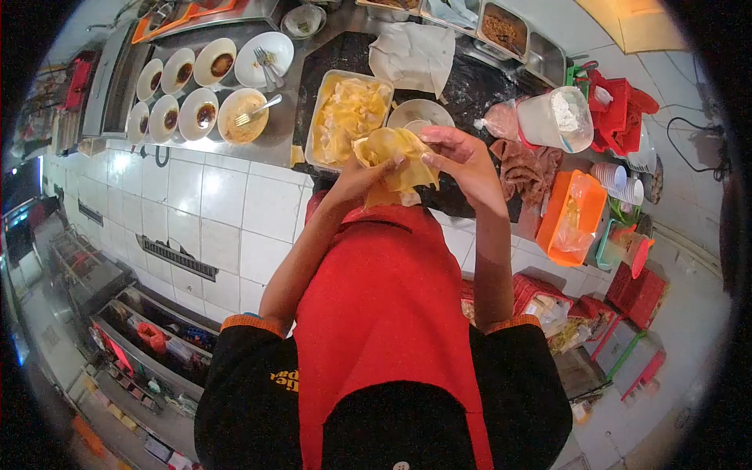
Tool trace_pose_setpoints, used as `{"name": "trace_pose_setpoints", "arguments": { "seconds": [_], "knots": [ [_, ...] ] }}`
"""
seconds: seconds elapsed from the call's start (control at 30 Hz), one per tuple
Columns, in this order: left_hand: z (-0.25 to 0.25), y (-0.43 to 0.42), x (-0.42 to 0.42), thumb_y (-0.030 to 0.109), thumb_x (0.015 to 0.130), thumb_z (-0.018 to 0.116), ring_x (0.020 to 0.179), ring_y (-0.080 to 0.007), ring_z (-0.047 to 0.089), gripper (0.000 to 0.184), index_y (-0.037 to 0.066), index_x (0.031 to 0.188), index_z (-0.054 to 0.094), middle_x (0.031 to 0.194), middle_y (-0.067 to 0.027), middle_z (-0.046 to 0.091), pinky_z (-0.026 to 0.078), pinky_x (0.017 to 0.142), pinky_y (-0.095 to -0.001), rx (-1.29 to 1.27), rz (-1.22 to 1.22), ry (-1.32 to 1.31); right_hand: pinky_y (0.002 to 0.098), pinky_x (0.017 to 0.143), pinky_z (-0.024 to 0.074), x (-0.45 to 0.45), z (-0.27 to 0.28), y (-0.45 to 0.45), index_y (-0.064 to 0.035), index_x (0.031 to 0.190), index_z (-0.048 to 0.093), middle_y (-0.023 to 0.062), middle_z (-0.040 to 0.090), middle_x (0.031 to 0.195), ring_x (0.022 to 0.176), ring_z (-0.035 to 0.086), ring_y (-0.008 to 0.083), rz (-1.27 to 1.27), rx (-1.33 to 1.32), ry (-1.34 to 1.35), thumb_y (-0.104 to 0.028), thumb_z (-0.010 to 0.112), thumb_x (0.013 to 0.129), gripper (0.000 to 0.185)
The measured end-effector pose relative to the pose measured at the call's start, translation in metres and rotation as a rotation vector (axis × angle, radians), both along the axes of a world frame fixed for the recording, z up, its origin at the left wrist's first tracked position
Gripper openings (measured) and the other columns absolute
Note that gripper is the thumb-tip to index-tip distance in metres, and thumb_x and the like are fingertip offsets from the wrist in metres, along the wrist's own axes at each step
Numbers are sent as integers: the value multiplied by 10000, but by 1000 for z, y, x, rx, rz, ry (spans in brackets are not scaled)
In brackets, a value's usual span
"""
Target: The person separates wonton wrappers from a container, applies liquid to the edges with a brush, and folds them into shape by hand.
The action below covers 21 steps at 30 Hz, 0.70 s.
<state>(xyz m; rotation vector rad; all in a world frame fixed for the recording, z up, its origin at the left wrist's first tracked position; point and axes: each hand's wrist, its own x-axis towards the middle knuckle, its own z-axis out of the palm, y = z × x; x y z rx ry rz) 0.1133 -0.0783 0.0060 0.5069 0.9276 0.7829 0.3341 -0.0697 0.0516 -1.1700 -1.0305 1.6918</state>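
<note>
Both hands, left (374, 171) and right (464, 160), grip the yellow wrappers (398, 157) right beside the tray (351, 117). The bowls of dark sauce (198, 114) stand left of that tray, a brown cloth (526, 166) well to its right.
</note>
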Motion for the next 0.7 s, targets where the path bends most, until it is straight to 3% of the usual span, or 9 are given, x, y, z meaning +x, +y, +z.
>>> {"name": "trace_pose_setpoints", "arguments": {
  "seconds": [0.17, 0.27, 0.47, 0.57, 0.63, 0.7],
  "knots": [
    [0, 1, 1, 154, 918, 776, 1103, -196, 660, 529, 20, 1360, 520, 1279, -97, 637, 564, 937, -359, -41, 90, -85, 286, 943, 549, 0, -6, 2, 20, 1220, 649, 94, 707, 1166, 1047, 673, 152, -69, -5, 25, 69, 763, 837, 403],
    [-9, 4, -1, 148, 903, 789, 1105, -196, 661, 535, 33, 1355, 528, 1274, -93, 641, 567, 942, -375, 55, -3, 0, 279, 906, 560, -12, -6, -1, 24, 1193, 652, 93, 717, 1137, 1011, 685, 145, -110, 51, 33, 91, 775, 813, 405],
    [3, 4, 11, 144, 900, 792, 1084, -192, 675, 471, 33, 1297, 565, 1222, -82, 668, 594, 891, -366, -55, 98, -62, 271, 886, 564, -16, -5, -10, 13, 1175, 657, 81, 707, 1135, 987, 691, 136, -211, 159, -187, 115, 768, 808, 397],
    [9, 4, 13, 148, 899, 792, 1053, -192, 688, 457, 24, 1280, 573, 1197, -78, 678, 612, 861, -363, -96, 130, -78, 318, 916, 554, -11, -3, -10, -16, 1160, 680, 102, 702, 1134, 1008, 695, 199, -205, 105, -212, 33, 785, 820, 359],
    [5, 4, 11, 149, 897, 794, 1040, -193, 693, 464, 24, 1284, 571, 1193, -80, 679, 616, 857, -365, -83, 126, -111, 389, 992, 510, -9, 12, -5, -58, 1171, 704, 145, 649, 1243, 1133, 654, 290, -43, 659, -778, -98, 794, 840, 345],
    [1, 3, 11, 150, 895, 796, 1026, -194, 697, 471, 25, 1289, 569, 1190, -81, 680, 620, 853, -367, -70, 120, -143, 405, 1023, 480, -17, 18, -8, -69, 1199, 704, 159, 602, 1317, 1192, 615, 307, 11, 673, -738, -86, 777, 841, 365]
  ]
}}
